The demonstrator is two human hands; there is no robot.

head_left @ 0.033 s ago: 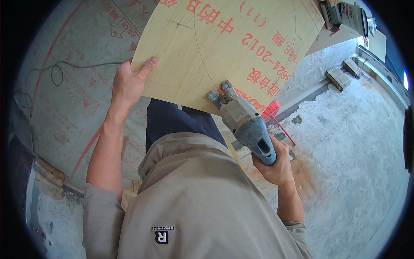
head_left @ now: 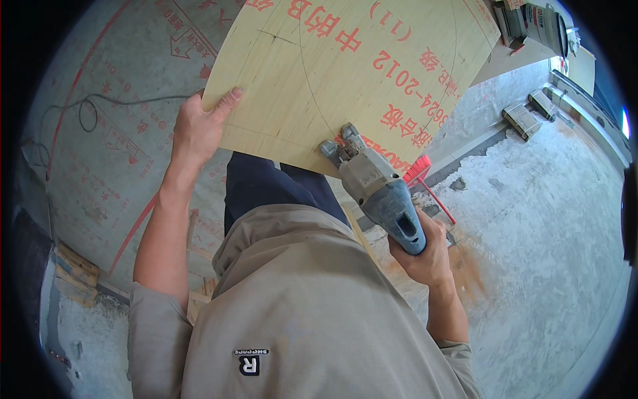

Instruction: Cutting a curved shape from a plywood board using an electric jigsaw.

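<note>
A pale plywood board [head_left: 279, 86], printed in red and marked with thin curved pencil lines, is in front of my body. At its left edge my left hand [head_left: 198, 130] is closed on the board, thumb on top and fingers underneath. In my right hand [head_left: 425, 256] is a dusty blue and grey jigsaw [head_left: 375, 183], gripped by its rear end. The jigsaw's front rests at the board's near edge, beside a curved line. Its blade cannot be made out. My right fingers are partly hidden behind the tool body.
Behind the jigsaw is a red brush [head_left: 420, 169] with a thin handle. A dark cable [head_left: 126, 101] lies looped on the printed floor covering at left. Two grey blocks [head_left: 522, 122] sit by the far right wall. Wood pieces [head_left: 76, 272] lie at lower left.
</note>
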